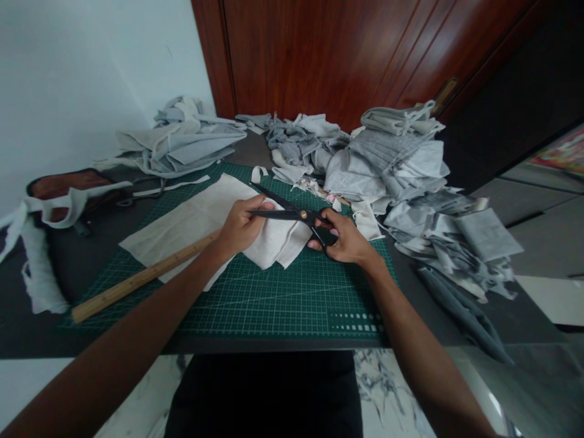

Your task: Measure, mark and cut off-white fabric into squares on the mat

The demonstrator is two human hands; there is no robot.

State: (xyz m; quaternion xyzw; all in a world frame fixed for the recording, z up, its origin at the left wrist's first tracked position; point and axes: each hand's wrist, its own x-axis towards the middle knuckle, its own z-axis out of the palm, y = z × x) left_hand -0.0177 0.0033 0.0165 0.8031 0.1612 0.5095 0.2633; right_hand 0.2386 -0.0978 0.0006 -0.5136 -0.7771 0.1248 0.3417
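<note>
My right hand [344, 239] is closed round the handles of black scissors [303, 215], whose blades stand apart and point left. Between thumb and fingers, my left hand [241, 225] pinches a piece of off-white cloth [278, 240], close to the blade tips. Part of this cloth hangs in folds below the blades; the rest spreads flat to the left. A wooden ruler [146, 280] lies slantwise over the cloth's left part, its upper end near my left wrist. Underneath is a green cutting mat [274, 304] with a grid.
Grey folded cloth [387, 158] is heaped at the back right, with scraps [449, 234] in front. Another cloth pile [182, 146] sits at the back left. A brown pouch [68, 188] and a white cloth roll [43, 267] lie at the left. Dark fabric [463, 310] overhangs the front right edge.
</note>
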